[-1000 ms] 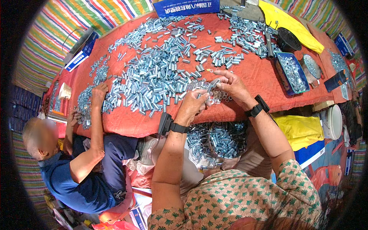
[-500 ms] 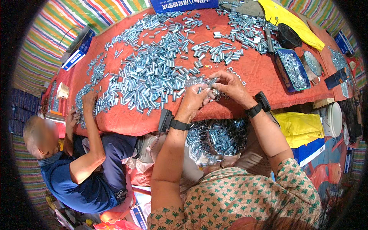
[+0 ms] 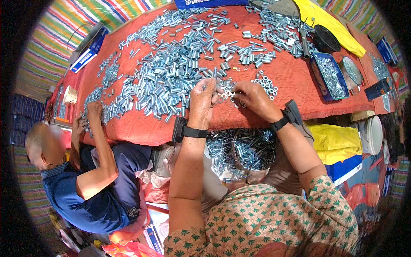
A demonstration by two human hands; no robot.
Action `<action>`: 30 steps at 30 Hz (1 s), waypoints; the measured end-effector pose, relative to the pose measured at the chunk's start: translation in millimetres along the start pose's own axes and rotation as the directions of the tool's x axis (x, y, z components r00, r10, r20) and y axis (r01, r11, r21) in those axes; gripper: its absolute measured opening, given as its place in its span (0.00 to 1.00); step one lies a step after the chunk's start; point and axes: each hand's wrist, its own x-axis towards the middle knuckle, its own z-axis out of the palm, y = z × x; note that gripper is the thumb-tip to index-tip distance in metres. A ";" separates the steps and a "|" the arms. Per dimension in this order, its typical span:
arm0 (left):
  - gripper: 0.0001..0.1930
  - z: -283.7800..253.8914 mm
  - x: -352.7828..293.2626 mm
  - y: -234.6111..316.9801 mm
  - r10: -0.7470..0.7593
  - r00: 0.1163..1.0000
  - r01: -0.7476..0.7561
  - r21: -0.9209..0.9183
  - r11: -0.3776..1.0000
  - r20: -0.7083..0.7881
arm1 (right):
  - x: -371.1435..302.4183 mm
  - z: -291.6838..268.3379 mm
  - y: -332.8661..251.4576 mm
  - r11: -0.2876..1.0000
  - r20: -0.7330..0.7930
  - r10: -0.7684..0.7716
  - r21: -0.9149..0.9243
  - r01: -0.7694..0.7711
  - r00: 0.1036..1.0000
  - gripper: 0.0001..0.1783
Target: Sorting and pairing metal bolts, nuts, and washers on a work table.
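Note:
At the near edge of the red-covered table, my left hand is closed around a slim metal bolt whose end points up past the fingertips. Just to its right, my right hand reaches down with fingers pinched at some small shiny washers; its fingertips partly cover them, so I cannot make out what is between them. Loose nuts lie beyond the right hand. Left of and beyond my left hand spreads a big heap of silvery metal sleeves.
A co-worker sits at the left, both hands at a small heap of metal parts. To the right stand a blue tray of small parts and a black bowl. Below the table edge, a container of bolts sits between my knees.
My hands, together before, have moved apart. The left has turned upright with the bolt pointing up; the right has lowered to the washers.

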 end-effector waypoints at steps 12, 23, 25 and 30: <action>0.13 3.6 -3.7 -6.6 -0.026 0.998 0.023 0.046 0.999 0.061 | 0.4 10.9 -5.1 0.995 0.069 0.074 -0.077 -0.069 0.995 0.10; 0.11 18.8 -9.2 -19.7 -0.256 0.941 0.221 0.168 0.961 0.223 | 1.6 -16.6 15.5 0.795 -0.235 0.310 0.596 -0.115 0.921 0.04; 0.10 19.0 -7.7 -24.0 -0.241 0.941 0.205 0.168 0.964 0.237 | 2.0 -18.1 7.2 0.877 -0.249 0.261 0.466 -0.121 0.933 0.04; 0.10 22.2 -6.6 -28.5 -0.270 0.927 0.269 0.038 0.962 0.260 | 1.5 -16.9 6.7 0.948 -0.312 0.182 0.307 -0.083 0.933 0.05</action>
